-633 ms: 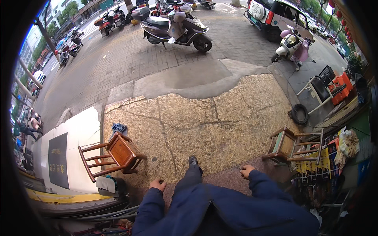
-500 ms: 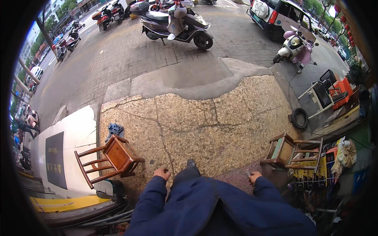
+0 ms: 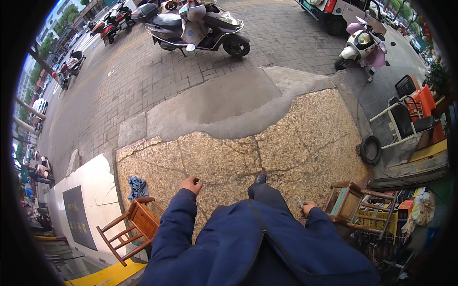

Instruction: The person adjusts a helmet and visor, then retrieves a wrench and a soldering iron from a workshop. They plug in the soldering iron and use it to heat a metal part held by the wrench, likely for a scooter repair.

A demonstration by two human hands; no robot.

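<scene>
My left hand (image 3: 192, 184) is out ahead of my body above the speckled stone paving, its fingers curled; a small dark spot shows at the fingertips, too small to name. Lower and to the right, my right hand (image 3: 308, 207) is closed, with a small greyish thing at its fingers that I cannot make out. It is nearest to a wooden chair (image 3: 347, 202) with a greenish seat. Another wooden chair (image 3: 144, 219), reddish-brown, stands left of my left sleeve. One dark shoe (image 3: 260, 178) shows in front of me on the paving.
A blue cloth (image 3: 137, 187) lies by the left chair. To the right are a black tyre (image 3: 370, 149), a black-seated metal chair (image 3: 405, 121) and a stack of packages (image 3: 381, 214). Ahead stand a grey scooter (image 3: 195, 28), a white-and-pink scooter (image 3: 360, 47) and a white car (image 3: 334, 12).
I have stepped forward, and both chairs are now closer beside me. My left hand has swung forward and up from near my thigh. The right hand stays at my right side.
</scene>
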